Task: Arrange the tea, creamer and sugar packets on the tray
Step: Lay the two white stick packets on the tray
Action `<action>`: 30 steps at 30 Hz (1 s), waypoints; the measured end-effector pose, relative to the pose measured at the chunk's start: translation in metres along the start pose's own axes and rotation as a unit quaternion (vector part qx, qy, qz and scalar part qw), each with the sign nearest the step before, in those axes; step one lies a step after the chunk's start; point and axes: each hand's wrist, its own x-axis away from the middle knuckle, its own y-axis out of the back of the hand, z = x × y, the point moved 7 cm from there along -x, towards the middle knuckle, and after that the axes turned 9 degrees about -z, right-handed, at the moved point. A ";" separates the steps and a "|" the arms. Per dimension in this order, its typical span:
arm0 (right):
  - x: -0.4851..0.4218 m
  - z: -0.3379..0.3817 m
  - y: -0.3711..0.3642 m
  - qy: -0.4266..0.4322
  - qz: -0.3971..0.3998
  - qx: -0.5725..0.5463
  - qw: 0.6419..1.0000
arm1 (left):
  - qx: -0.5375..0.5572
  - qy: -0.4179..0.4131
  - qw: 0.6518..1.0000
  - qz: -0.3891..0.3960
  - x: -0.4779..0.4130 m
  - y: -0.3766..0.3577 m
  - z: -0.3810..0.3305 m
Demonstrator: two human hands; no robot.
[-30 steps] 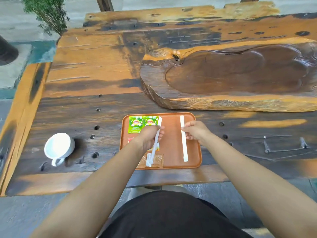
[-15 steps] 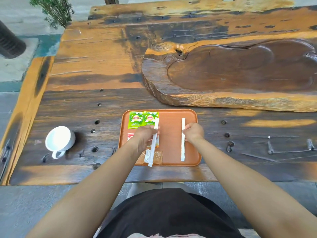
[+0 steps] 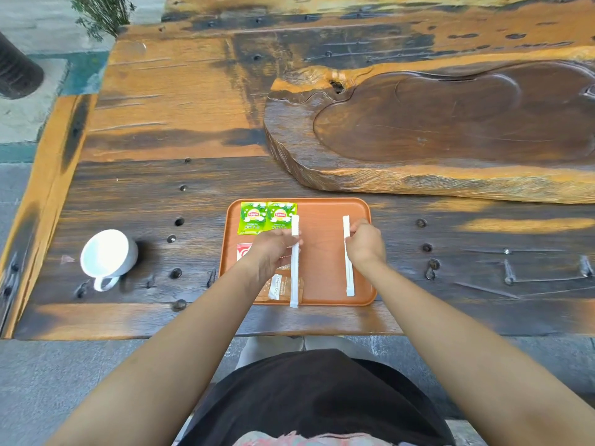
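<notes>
white cup [image 3: 108, 254] sits on its side on the table [image 3: 161, 194] far left, well apart from the tray [image 3: 325, 246], not in play. on the tray's far-left corner two green tea packets [image 3: 266, 217] lie flat side by side, touching. below them a red-and-white packet [image 3: 243, 251] is mostly hidden under the left hand [image 3: 273, 252], and a clear brownish sugar packet [image 3: 283, 288] lies near the tray's near edge. left grip is pinching the left white stick packet [image 3: 294, 262] around its upper-middle; the stick's long axis runs far-to-near, near end poking just over the tray's near rim and lying across the sugar packet. right hand [image 3: 365, 244] is closed on the right white stick packet [image 3: 348, 257], fingertips at its upper part; that stick also runs far-to-near, fully inside the tray, just beside the right rim. key relation: both sticks are roughly parallel with a bare strip of tray between them, each with its own hand on it, so no reach needed. judgement: the left stick is the one out of place, it wants a short push toward the far side to clear the rim and come level with the right one. risk: dragging the sugar packet along with it.
</notes>
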 end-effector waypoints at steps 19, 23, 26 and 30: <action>0.097 0.046 0.014 0.178 -0.016 0.007 0.984 | -0.026 -0.067 0.996 -0.058 0.004 -0.012 -0.007; 0.098 0.052 0.017 0.210 -0.023 0.018 0.977 | -0.054 -0.105 0.991 -0.065 0.009 -0.015 -0.014; 0.096 0.049 0.004 0.156 0.076 -0.108 0.979 | -0.046 -0.121 0.990 -0.059 0.006 -0.011 -0.018; 0.092 0.041 -0.007 0.010 0.193 -0.310 0.931 | 0.009 -0.112 0.994 0.003 0.009 -0.008 -0.025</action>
